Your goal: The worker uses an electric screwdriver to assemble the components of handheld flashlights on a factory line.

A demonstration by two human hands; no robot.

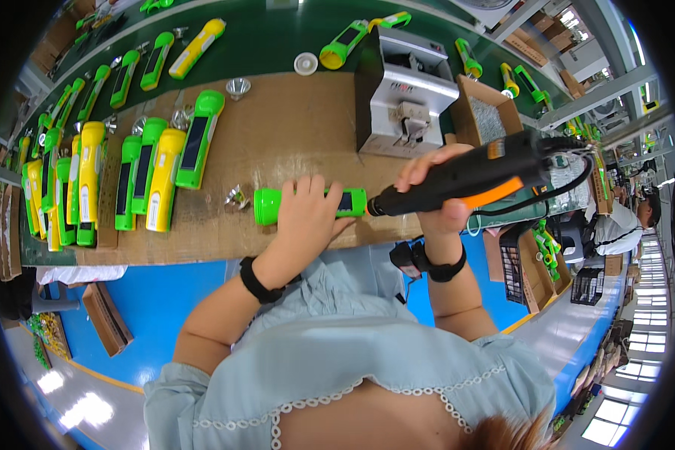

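Over cardboard (292,120): left hand (307,208) gripping glossy flashlight (266,206), right hand (444,216) tapered screwdriver (461,178).

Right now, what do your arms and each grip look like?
Short light-blue sleeves end above bare forearms. The left wristband is black; so is the right wristband, which has a small dark boxy device. The left grip and right grip wear no gloves.
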